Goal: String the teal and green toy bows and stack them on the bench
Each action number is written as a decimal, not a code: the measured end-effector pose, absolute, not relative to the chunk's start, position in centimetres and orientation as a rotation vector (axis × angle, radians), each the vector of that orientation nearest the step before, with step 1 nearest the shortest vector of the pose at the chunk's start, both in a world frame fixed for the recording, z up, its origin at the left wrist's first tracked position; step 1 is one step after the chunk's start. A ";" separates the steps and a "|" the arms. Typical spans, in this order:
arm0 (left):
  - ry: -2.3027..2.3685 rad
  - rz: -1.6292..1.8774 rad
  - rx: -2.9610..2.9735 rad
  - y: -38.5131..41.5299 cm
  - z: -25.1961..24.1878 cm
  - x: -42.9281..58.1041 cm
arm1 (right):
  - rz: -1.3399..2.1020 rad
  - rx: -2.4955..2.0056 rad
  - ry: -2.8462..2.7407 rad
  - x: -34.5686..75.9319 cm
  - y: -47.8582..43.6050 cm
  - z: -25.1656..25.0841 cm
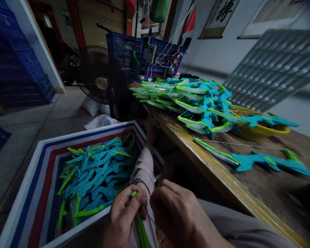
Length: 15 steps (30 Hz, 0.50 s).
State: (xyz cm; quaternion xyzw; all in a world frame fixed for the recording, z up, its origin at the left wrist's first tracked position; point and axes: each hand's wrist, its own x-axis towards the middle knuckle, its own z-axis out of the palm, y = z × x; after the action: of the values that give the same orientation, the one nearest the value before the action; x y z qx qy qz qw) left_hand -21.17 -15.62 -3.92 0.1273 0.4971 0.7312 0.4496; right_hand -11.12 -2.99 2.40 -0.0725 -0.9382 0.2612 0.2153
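Low in front of me, my left hand (127,210) is closed around the tip of a bright green toy bow limb (142,229), which slants down out of the picture. Close by on the right, my right hand (181,210) is bent into a pinch on a thin white string (146,199). The string spans the small gap between both hands. My right fingertips are partly hidden behind the hand. Below my hands, the rest of the bow is out of sight.
A striped bin (45,165) full of teal-and-green toy bow parts (98,172) stands left. On the wooden table (196,155) lie stacked strung toy bows (193,100), one separate bow (248,160) and a yellow bowl (260,132). Behind are a fan (100,82) and blue crates (126,48).
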 end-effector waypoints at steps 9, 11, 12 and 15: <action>1.321 1.768 0.304 -15.7 -4.8 -21.1 | 0.451 -0.166 -2.724 -9.6 -2.7 3.0; 1.328 1.769 0.277 -15.7 -5.1 -21.0 | 0.348 -0.144 -2.771 -9.2 -2.6 2.6; 1.337 1.766 0.264 -15.6 -5.2 -21.1 | 0.282 -0.122 -2.797 -8.9 -2.6 2.2; 1.404 1.752 0.202 -15.3 -5.3 -21.3 | 0.022 0.002 -2.892 -8.0 -2.3 -0.1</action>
State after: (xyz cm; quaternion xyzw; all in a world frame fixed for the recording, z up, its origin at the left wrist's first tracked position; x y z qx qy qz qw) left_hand -21.30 -15.32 -5.35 0.0809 0.5627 0.7019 0.4291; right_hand -7.98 -2.30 -0.08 0.0007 -0.9922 0.0074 0.1244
